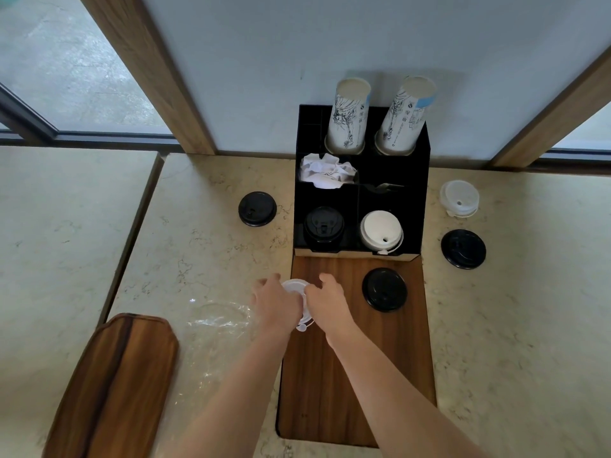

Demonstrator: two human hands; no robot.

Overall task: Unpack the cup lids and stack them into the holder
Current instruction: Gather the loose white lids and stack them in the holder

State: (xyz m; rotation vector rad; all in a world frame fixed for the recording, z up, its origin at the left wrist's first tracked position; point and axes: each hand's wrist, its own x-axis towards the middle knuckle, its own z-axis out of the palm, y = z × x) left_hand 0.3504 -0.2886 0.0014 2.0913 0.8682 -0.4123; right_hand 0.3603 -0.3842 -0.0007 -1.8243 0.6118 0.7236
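Note:
Both hands meet over a small stack of white lids [293, 287] at the left edge of the wooden board [357, 358]. My left hand [276, 300] grips the stack from the left and my right hand [327, 297] holds it from the right. The black holder [420, 193] stands behind, with a stack of black lids [324, 226] in its front left slot and white lids [381, 230] in its front right slot. Loose black lids lie on the board [384, 289], on the counter at the left [257, 208] and at the right [463, 248]. More white lids [459, 197] sit at the far right.
Crumpled clear plastic wrap [220, 314] lies on the marble counter left of my hands. Two paper cup stacks [348, 114] stand in the holder's back slots, with napkins [327, 170] in the middle. A wooden tray [112, 388] sits at the lower left.

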